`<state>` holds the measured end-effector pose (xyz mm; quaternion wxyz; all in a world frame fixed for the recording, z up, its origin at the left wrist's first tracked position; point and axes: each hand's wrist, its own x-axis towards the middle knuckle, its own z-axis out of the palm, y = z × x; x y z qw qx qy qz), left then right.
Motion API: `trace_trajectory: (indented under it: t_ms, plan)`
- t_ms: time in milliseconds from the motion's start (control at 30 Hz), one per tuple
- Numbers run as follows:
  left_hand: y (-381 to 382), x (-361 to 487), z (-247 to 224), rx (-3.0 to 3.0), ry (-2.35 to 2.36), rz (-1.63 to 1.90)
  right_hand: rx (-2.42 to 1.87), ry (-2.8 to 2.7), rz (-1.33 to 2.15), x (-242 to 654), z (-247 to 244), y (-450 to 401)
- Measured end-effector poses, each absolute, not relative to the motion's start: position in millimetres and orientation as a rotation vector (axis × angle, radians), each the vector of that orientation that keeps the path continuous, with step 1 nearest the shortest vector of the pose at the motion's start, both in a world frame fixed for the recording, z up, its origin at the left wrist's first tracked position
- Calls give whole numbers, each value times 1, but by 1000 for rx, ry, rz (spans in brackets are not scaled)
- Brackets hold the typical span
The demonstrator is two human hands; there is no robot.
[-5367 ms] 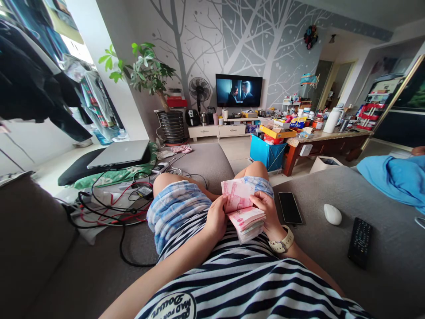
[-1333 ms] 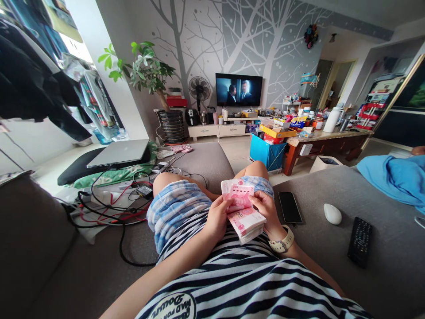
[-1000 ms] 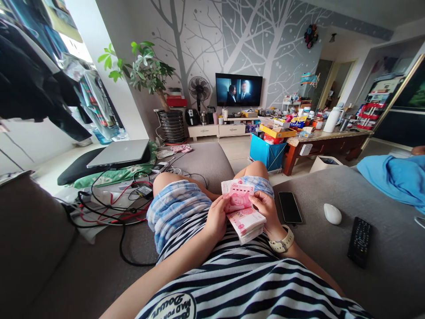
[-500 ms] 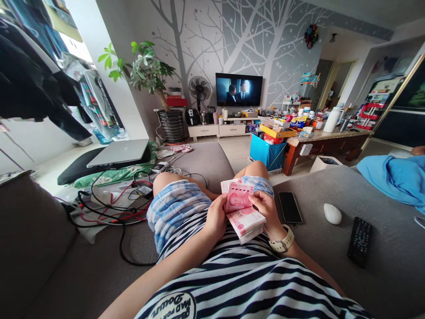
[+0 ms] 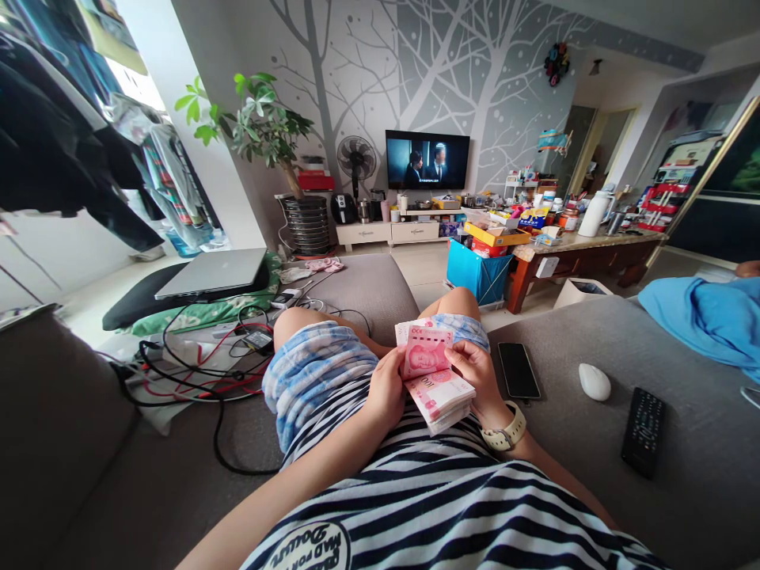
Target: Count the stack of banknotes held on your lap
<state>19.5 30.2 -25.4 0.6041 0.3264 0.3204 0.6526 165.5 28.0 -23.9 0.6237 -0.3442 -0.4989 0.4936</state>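
Note:
A thick stack of red and white banknotes (image 5: 440, 396) rests over my lap, its upper notes raised and fanned away from the lower part. My left hand (image 5: 387, 388) is closed round the left side of the notes, thumb on top. At the right edge of a raised pink note (image 5: 426, 352), the thumb and fingers of my right hand (image 5: 476, 374) pinch together. A cream watch (image 5: 504, 427) is on my right wrist. My lower right fingers are partly hidden behind the stack.
On the sofa (image 5: 552, 491) at right lie a black phone (image 5: 519, 370), a white mouse (image 5: 594, 382) and a remote (image 5: 644, 432). Tangled cables (image 5: 219, 372) and a laptop (image 5: 212, 273) are at left. A cluttered table (image 5: 585, 247) stands ahead.
The raised pink note has shifted very slightly between my hands. Both hands keep their hold in nearly the same place. The television picture differs.

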Motion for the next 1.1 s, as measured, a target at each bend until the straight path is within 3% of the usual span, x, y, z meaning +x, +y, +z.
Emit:
trace_trajectory:
  t_ms: [1100]
  plan:
    - [20, 22, -14, 728, 789, 1405, -812, -1199, 1079, 167, -27, 32]
